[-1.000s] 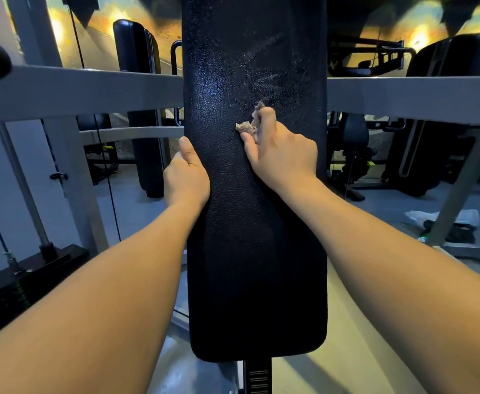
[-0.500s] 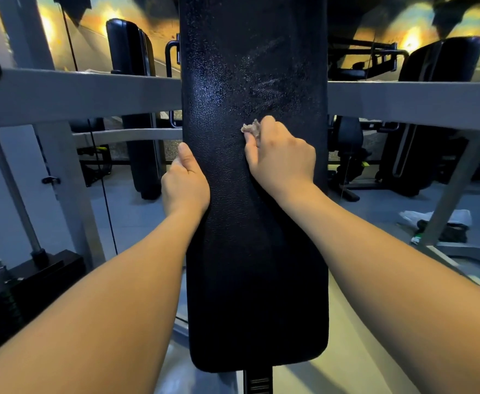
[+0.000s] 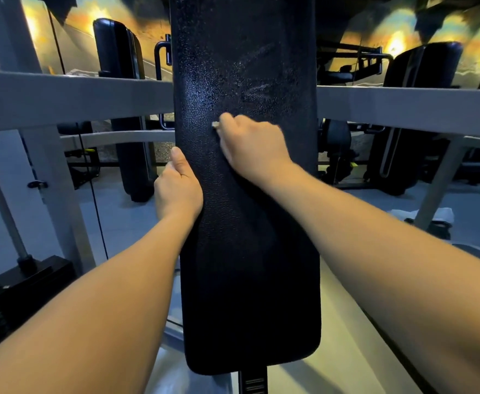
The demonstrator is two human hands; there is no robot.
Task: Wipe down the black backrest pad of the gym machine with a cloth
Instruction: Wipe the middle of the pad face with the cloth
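A tall black backrest pad (image 3: 250,265) fills the middle of the view, with pale smear marks on its upper part. My right hand (image 3: 254,145) presses a small beige cloth (image 3: 215,125) against the pad's left-centre; only a corner of the cloth shows past my fingers. My left hand (image 3: 177,187) grips the pad's left edge, thumb on the front face and fingers hidden behind.
Grey frame bars (image 3: 71,99) cross behind the pad on both sides. A weight stack (image 3: 14,294) sits low on the left. Other black machine pads (image 3: 119,81) stand behind. A white towel (image 3: 437,216) lies on the floor at right.
My right hand has slid the cloth leftward across the pad, and less of the cloth shows now. My left hand keeps its grip on the left edge.
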